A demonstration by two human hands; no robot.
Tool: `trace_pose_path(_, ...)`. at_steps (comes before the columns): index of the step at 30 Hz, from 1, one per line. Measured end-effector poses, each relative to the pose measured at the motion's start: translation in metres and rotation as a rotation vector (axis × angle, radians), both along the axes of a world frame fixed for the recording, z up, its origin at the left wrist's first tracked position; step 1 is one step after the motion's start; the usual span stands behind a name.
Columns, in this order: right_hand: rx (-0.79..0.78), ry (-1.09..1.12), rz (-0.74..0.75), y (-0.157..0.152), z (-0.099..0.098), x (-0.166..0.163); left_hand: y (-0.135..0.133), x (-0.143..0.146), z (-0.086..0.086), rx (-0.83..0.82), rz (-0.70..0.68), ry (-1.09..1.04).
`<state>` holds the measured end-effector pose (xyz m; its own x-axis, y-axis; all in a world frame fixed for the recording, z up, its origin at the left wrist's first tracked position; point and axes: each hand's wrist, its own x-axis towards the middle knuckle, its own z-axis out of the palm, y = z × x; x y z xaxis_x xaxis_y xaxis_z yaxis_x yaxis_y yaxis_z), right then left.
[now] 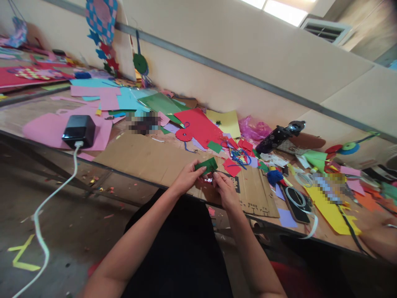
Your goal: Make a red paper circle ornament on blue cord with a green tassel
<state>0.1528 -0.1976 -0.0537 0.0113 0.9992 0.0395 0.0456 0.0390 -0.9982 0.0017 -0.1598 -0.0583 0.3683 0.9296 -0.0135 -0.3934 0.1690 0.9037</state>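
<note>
Both hands [189,176] angle inward at green paper [204,166].

Seeing a nice bare lane over the cardboard [142,159], left of the left hand [189,176], running along the table's [27,114] near edge. Hitting a black box [79,130] with a white cable [36,219] at the far left of that lane, though. Reaching straight ahead, bumping into red scraps [232,167] and tangled blue cord [241,159] just beyond the right hand [226,188]. Squeezing past on the right over a smaller bare cardboard patch, then running into a phone [300,216] under a coiled cable [315,223].
</note>
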Motion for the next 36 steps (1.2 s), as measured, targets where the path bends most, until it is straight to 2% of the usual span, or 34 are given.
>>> trace_pose_path(12, 0.006, -0.026, -0.035, -0.0002, -0.0020, -0.0008, -0.0004, -0.0004, 0.0001, 0.023, 0.000, 0.027)
trace_pose_path(20, -0.020, 0.002, -0.006, -0.0013, 0.0006, 0.0007, -0.0002, 0.0006, 0.0010, -0.020, -0.007, -0.016)
trace_pose_path(28, -0.074, -0.016, -0.010, -0.0038, 0.0006, 0.0028, 0.0022, -0.0019, -0.0032, -0.013, 0.045, 0.003)
trace_pose_path(36, -0.049, -0.026, 0.006, -0.0016, -0.0032, 0.0034, 0.0028, 0.0013, -0.0032, -0.006, 0.033, -0.028)
